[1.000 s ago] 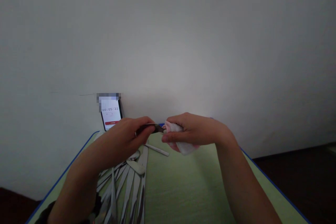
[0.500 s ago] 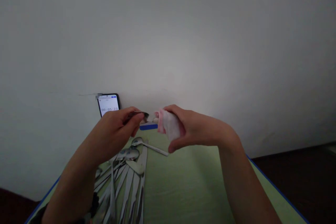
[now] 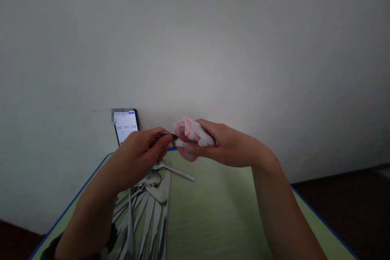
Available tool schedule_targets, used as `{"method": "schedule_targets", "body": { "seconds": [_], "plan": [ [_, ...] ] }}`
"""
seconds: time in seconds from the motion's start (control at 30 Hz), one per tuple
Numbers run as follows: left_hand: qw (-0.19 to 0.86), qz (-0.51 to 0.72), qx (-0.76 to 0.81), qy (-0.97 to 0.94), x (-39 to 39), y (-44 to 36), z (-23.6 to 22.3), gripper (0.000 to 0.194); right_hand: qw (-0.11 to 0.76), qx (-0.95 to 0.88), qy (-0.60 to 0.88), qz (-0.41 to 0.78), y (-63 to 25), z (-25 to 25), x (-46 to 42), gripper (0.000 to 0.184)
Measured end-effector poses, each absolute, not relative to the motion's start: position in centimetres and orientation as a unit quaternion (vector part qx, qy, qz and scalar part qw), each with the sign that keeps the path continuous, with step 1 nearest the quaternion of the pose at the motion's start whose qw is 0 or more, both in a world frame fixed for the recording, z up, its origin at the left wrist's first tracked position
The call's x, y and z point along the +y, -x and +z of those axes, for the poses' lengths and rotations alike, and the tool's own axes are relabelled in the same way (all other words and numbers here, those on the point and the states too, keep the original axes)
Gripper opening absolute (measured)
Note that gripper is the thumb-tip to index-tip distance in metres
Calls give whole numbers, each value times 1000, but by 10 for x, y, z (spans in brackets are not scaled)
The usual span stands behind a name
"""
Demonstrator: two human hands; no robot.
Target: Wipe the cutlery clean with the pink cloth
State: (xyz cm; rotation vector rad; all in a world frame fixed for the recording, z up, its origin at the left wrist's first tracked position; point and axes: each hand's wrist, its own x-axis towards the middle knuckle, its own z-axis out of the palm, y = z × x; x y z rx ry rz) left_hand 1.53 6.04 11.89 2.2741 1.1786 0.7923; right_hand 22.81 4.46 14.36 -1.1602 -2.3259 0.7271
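My left hand (image 3: 141, 152) is closed in a pinch on a metal spoon (image 3: 174, 137), whose bowl shows just past the thumb and fingertip. Most of the spoon is hidden by my fingers and the cloth. My right hand (image 3: 224, 144) grips a folded pink and white cloth (image 3: 195, 132), thumb below and fingers behind. The cloth is wrapped about the spoon's right-hand part. Both hands are raised above the far end of the green table (image 3: 213, 211), almost touching each other.
Several knives (image 3: 148, 215) and spoons (image 3: 154, 179) lie in a heap on the table's left side. One spoon (image 3: 179, 173) lies crosswise behind them. A phone (image 3: 126, 126) showing a timer leans on the grey wall (image 3: 195, 48) behind the table.
My right thumb has closed upward onto the cloth, which is now folded around the spoon's end. My left hand has shifted slightly right.
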Motion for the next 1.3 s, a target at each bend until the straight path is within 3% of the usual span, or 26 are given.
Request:
{"method": "schedule_targets", "body": {
  "seconds": [0.17, 0.3, 0.5, 0.93, 1.1, 1.3],
  "plan": [
    [200, 268, 423, -842, 55, -22, 126, 31, 105, -854, 439, 259, -221, 144, 44, 39],
    [165, 252, 430, -851, 55, -22, 128, 30, 71, -866, 432, 243, -223, 143, 46, 27],
    [172, 235, 416, -862, 54, -23, 127, 32, 76, -875, 429, 211, -225, 144, 47, 16],
    [140, 162, 419, -882, 51, -24, 131, 38, 54, -884, 407, 224, -215, 145, 45, 19],
    [101, 189, 420, -882, 52, -24, 132, 39, 102, -871, 417, 241, -220, 144, 47, 26],
    [7, 280, 461, -842, 55, -22, 127, 36, 233, -849, 377, 286, -230, 141, 49, 61]
  ]
}}
